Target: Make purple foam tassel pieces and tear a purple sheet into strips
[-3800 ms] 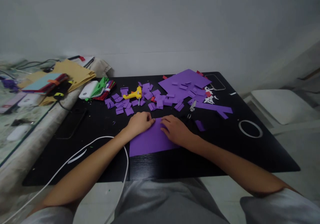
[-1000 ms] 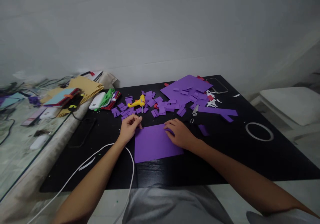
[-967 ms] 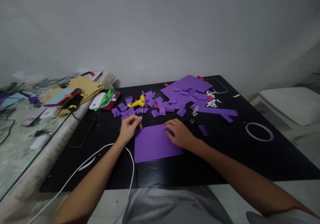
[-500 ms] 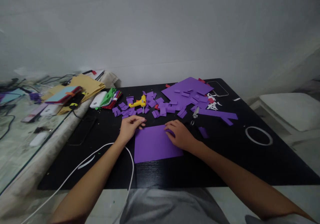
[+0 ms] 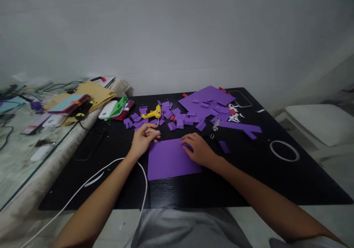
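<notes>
A purple sheet (image 5: pixel 173 161) lies flat on the black table (image 5: pixel 193 194) in front of me. My left hand (image 5: pixel 144 139) is at its upper left corner, fingers drawn together; whatever they may hold is too small to make out. My right hand (image 5: pixel 197 148) rests on the sheet's upper right part with bent, slightly parted fingers. Beyond the hands are a yellow glue gun (image 5: pixel 153 113) and many small purple pieces (image 5: pixel 179 119). A larger purple sheet (image 5: pixel 206 96) with loose pieces on it lies farther back.
Right of the hands are purple strips (image 5: pixel 240 126), white scraps (image 5: pixel 235 116) and a white ring (image 5: pixel 284 150). A white cable (image 5: pixel 146 189) crosses by my left forearm. Green and red bundles (image 5: pixel 120 109) lie back left. A white stool (image 5: pixel 318 122) stands at right.
The view has shifted very slightly. My left fingers have moved a little at the sheet's corner; my right hand rests as before.
</notes>
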`<control>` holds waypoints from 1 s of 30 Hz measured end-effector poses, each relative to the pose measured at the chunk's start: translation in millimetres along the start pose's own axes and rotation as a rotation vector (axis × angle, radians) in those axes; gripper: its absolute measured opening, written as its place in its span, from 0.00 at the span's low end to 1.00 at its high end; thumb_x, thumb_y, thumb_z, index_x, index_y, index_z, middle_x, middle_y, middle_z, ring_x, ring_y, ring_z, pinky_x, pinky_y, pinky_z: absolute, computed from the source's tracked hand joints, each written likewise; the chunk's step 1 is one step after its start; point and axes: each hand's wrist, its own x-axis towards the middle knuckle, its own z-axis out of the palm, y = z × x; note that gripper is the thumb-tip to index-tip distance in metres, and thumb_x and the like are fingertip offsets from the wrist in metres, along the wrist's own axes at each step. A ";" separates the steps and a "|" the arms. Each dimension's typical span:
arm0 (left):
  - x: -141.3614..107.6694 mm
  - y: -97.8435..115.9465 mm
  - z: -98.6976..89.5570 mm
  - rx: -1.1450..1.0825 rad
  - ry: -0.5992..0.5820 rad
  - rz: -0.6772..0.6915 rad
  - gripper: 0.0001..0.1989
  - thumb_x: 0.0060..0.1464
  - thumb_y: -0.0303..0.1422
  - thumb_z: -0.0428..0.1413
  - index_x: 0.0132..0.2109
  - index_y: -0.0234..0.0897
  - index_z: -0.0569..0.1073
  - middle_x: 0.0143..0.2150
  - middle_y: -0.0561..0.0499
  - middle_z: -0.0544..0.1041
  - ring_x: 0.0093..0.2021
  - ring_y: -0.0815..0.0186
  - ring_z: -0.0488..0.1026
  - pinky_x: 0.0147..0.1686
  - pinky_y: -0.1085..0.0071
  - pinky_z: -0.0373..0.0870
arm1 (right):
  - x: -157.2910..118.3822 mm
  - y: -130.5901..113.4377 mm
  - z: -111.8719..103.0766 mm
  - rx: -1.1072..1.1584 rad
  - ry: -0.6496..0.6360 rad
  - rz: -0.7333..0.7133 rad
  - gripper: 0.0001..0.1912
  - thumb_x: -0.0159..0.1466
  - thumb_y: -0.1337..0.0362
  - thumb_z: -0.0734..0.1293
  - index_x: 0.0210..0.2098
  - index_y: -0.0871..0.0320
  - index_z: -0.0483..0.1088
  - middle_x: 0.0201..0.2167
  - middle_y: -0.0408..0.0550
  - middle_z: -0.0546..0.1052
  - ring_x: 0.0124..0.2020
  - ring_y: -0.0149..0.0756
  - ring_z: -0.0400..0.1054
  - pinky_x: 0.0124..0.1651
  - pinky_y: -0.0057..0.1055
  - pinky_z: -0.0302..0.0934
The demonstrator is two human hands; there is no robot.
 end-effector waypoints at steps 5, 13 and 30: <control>-1.0 2.1 -0.5 0.018 -0.002 0.016 0.24 0.53 0.48 0.65 0.48 0.35 0.71 0.29 0.51 0.81 0.26 0.65 0.79 0.24 0.72 0.74 | 0.3 -1.1 -0.4 0.001 -0.002 0.001 0.10 0.66 0.72 0.66 0.45 0.60 0.76 0.51 0.56 0.78 0.53 0.48 0.68 0.57 0.47 0.65; -2.7 -1.1 -2.9 0.205 0.069 0.116 0.15 0.58 0.43 0.61 0.45 0.37 0.74 0.19 0.60 0.70 0.17 0.73 0.64 0.20 0.77 0.62 | 1.1 -1.2 -0.8 0.007 -0.005 0.000 0.09 0.66 0.72 0.67 0.45 0.61 0.76 0.51 0.57 0.78 0.53 0.48 0.68 0.57 0.48 0.65; -2.1 -13.3 -2.1 0.155 -0.053 0.069 0.18 0.46 0.44 0.71 0.39 0.36 0.83 0.34 0.45 0.85 0.32 0.60 0.82 0.29 0.68 0.79 | 0.2 3.1 3.9 0.010 0.019 -0.017 0.09 0.65 0.72 0.67 0.45 0.59 0.76 0.51 0.56 0.78 0.53 0.48 0.69 0.57 0.49 0.66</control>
